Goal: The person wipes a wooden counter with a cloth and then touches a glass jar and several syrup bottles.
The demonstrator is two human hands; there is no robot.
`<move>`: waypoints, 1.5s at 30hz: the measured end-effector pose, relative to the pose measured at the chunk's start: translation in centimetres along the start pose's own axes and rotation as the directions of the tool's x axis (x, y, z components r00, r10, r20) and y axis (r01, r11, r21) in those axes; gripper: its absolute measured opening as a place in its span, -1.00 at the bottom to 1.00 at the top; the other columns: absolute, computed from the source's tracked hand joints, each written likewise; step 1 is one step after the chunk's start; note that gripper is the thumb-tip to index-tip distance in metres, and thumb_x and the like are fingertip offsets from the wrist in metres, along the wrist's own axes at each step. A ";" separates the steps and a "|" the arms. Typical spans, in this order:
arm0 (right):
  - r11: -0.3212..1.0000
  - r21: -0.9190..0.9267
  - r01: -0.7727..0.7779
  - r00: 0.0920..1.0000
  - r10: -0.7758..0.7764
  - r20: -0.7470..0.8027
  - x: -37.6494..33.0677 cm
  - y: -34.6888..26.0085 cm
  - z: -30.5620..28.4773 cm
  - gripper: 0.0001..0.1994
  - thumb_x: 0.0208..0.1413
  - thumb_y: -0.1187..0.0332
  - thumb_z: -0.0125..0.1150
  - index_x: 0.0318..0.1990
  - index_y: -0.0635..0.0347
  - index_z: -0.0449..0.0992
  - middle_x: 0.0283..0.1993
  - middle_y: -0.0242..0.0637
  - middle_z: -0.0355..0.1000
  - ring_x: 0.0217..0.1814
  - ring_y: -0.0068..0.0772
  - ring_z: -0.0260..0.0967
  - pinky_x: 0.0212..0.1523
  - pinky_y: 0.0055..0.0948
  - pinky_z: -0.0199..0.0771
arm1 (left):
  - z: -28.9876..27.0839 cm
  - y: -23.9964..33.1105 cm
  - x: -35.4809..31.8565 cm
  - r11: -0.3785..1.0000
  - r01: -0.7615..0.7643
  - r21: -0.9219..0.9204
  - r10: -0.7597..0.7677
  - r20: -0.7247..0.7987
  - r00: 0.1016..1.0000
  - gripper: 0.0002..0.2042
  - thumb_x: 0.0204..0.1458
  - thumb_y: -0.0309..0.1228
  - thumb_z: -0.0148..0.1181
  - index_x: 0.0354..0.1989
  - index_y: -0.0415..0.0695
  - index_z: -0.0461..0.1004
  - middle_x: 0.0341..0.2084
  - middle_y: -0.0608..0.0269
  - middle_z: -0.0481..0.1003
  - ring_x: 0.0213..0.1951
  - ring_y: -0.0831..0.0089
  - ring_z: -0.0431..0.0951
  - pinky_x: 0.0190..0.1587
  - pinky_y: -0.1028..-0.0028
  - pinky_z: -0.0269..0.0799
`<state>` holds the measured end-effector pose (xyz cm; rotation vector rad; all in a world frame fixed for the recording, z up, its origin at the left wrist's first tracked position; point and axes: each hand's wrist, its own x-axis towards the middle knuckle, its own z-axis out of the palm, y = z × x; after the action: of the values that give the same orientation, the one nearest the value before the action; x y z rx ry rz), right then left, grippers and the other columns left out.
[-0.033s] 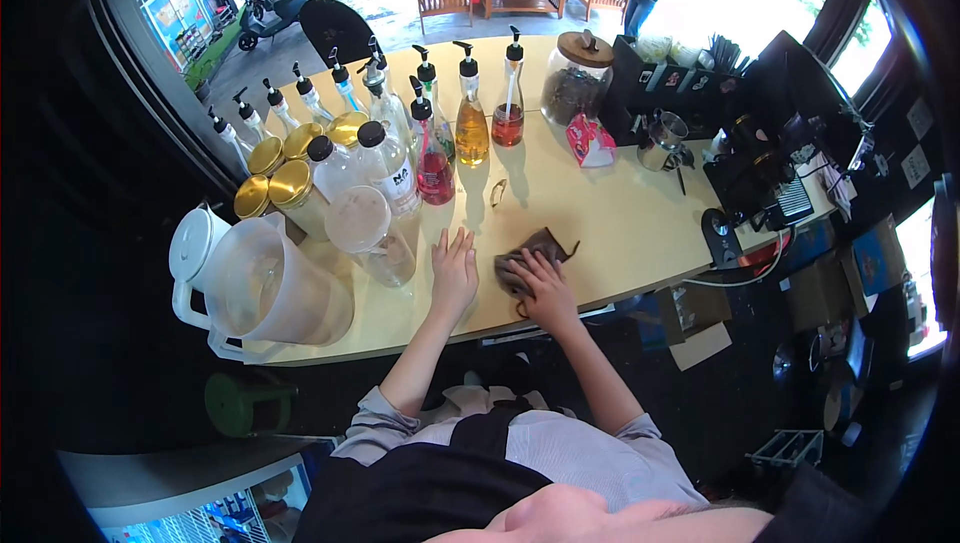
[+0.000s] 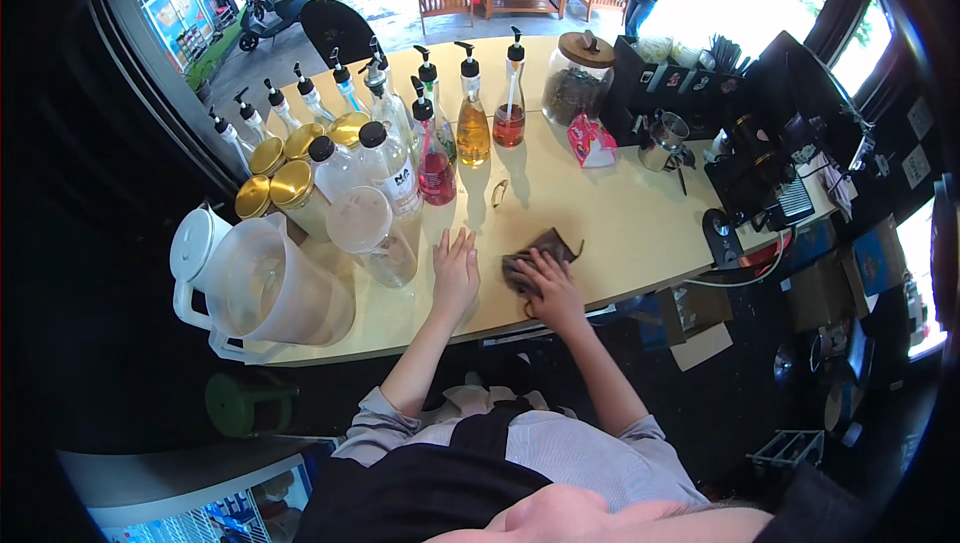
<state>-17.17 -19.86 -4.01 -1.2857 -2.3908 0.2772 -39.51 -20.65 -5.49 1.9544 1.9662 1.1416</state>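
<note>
My left hand (image 2: 456,271) lies flat on the pale yellow counter (image 2: 630,223), fingers stretched out and holding nothing. To its right, my right hand (image 2: 552,290) presses down on a crumpled dark brown cloth (image 2: 543,245), fingers bent over it. The palm hides part of the cloth, and a thin loose end sticks out at its far right corner. Beyond both hands, a small clear loop-like thing (image 2: 499,193) rests on the counter. Nearest my left hand stands a clear lidded container (image 2: 385,255); farther off is a pump bottle of red liquid (image 2: 436,178).
Several pump bottles and gold-lidded jars (image 2: 293,186) crowd the left side, with a large translucent pitcher (image 2: 300,293) near the front edge. Along the back stand a wood-lidded jar (image 2: 577,83) and a pink packet (image 2: 592,143). A black machine (image 2: 750,178) occupies the right end.
My right hand and the cloth under it have slid slightly to the right. My left hand has stayed where it was.
</note>
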 end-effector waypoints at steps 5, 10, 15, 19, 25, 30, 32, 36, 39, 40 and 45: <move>0.989 -0.072 -0.129 0.991 0.126 -0.046 1.5 5.5 -1.7 -0.39 0.08 0.26 0.22 0.36 -0.23 0.34 0.51 -0.24 0.10 0.52 -0.15 0.06 0.47 0.09 -0.05 | 0.1 0.7 0.3 0.999 0.008 -0.031 -0.007 0.009 1.000 -0.59 0.34 -0.30 -0.21 0.24 -0.17 0.41 0.28 -0.01 0.34 0.42 -0.09 0.07 0.40 -0.16 -0.10; 0.975 -0.014 -0.223 0.967 0.219 -0.132 5.1 2.3 0.2 -0.44 0.13 0.28 0.17 0.34 -0.20 0.37 0.50 -0.17 0.10 0.54 0.01 -0.01 0.49 0.14 -0.15 | 0.6 0.0 0.3 1.000 0.006 -0.020 -0.006 0.020 1.000 -0.59 0.34 -0.30 -0.20 0.23 -0.17 0.42 0.26 0.00 0.37 0.41 -0.07 0.09 0.41 -0.09 -0.11; 0.998 0.058 -0.031 0.998 0.034 -0.047 3.7 -5.1 3.0 -0.40 0.03 0.32 0.22 0.31 -0.20 0.40 0.49 -0.22 0.13 0.55 -0.05 -0.02 0.51 0.13 -0.18 | 0.3 -0.4 0.0 0.998 -0.038 -0.050 0.038 0.001 0.999 -0.59 0.35 -0.29 -0.22 0.22 -0.16 0.43 0.26 0.00 0.38 0.40 -0.09 0.11 0.41 -0.06 -0.08; 0.999 0.036 -0.008 0.999 0.007 0.039 0.1 -5.0 1.2 -0.35 0.00 0.34 0.24 0.34 -0.31 0.36 0.48 -0.35 0.17 0.55 -0.19 0.02 0.50 0.05 -0.09 | -0.3 -0.5 0.0 0.998 -0.019 -0.052 0.018 -0.010 1.000 -0.59 0.36 -0.29 -0.25 0.23 -0.15 0.44 0.26 0.00 0.38 0.40 -0.11 0.12 0.41 -0.07 -0.09; 0.986 -0.027 -0.162 0.980 0.157 -0.123 2.6 2.6 0.3 -0.36 0.06 0.28 0.22 0.37 -0.22 0.33 0.47 -0.29 0.17 0.54 -0.17 0.02 0.49 0.09 -0.12 | -0.3 0.0 0.4 1.000 -0.005 -0.025 0.005 0.013 1.000 -0.58 0.36 -0.29 -0.25 0.24 -0.14 0.43 0.27 0.00 0.37 0.41 -0.10 0.11 0.41 -0.10 -0.12; 0.941 -0.144 -0.305 0.942 0.276 -0.192 8.0 1.8 2.4 -0.43 0.18 0.19 0.11 0.39 -0.18 0.29 0.48 -0.20 0.15 0.54 -0.05 -0.02 0.49 0.11 -0.14 | 0.7 0.1 0.7 0.999 -0.019 -0.035 0.020 0.030 0.999 -0.58 0.35 -0.29 -0.24 0.25 -0.15 0.42 0.28 0.01 0.36 0.41 -0.09 0.11 0.41 -0.09 -0.12; 0.954 -0.126 -0.272 0.951 0.246 -0.189 8.7 -0.3 3.4 -0.43 0.17 0.21 0.12 0.38 -0.18 0.30 0.48 -0.21 0.15 0.55 -0.05 -0.03 0.50 0.11 -0.14 | 0.7 0.3 0.7 0.999 -0.023 -0.043 0.025 0.034 0.999 -0.58 0.35 -0.30 -0.24 0.25 -0.15 0.42 0.28 0.01 0.36 0.41 -0.09 0.11 0.41 -0.09 -0.11; 0.997 -0.036 -0.067 0.993 0.064 -0.102 6.7 -4.4 4.3 -0.42 0.10 0.27 0.17 0.34 -0.18 0.35 0.47 -0.26 0.17 0.56 -0.09 -0.04 0.50 0.10 -0.15 | 0.1 -0.5 0.1 0.995 0.001 -0.101 0.002 0.032 0.999 -0.58 0.34 -0.32 -0.22 0.27 -0.20 0.37 0.29 -0.02 0.34 0.43 -0.08 0.06 0.43 -0.08 -0.16; 1.000 -0.003 -0.002 1.000 0.002 -0.023 3.0 -5.6 3.0 -0.41 0.05 0.27 0.21 0.32 -0.20 0.37 0.45 -0.31 0.19 0.55 -0.16 -0.02 0.50 0.09 -0.15 | -0.3 -0.9 -0.1 0.994 -0.002 -0.105 0.004 0.019 1.000 -0.57 0.34 -0.32 -0.22 0.28 -0.20 0.36 0.29 -0.03 0.33 0.42 -0.09 0.07 0.43 -0.08 -0.15; 1.000 -0.003 -0.016 1.000 0.016 0.017 2.0 -5.2 2.0 -0.38 0.04 0.25 0.24 0.33 -0.24 0.36 0.45 -0.33 0.18 0.54 -0.21 0.01 0.50 0.08 -0.14 | -0.3 -0.8 0.0 0.994 -0.011 -0.109 0.013 0.017 1.000 -0.57 0.34 -0.32 -0.22 0.29 -0.20 0.35 0.29 -0.03 0.33 0.42 -0.09 0.07 0.42 -0.09 -0.15; 0.994 0.010 -0.111 0.990 0.111 -0.088 5.4 -1.7 1.9 -0.43 0.13 0.21 0.18 0.35 -0.20 0.35 0.48 -0.37 0.16 0.55 -0.19 0.00 0.50 0.09 -0.15 | -0.5 -0.6 0.1 0.998 -0.012 -0.067 0.012 0.003 1.000 -0.57 0.35 -0.32 -0.24 0.28 -0.21 0.37 0.27 -0.03 0.35 0.40 -0.10 0.12 0.42 -0.02 -0.09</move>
<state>-21.93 -16.30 -3.69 -1.4020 -2.2475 0.2529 -40.34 -20.69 -5.48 1.9363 1.8912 1.1910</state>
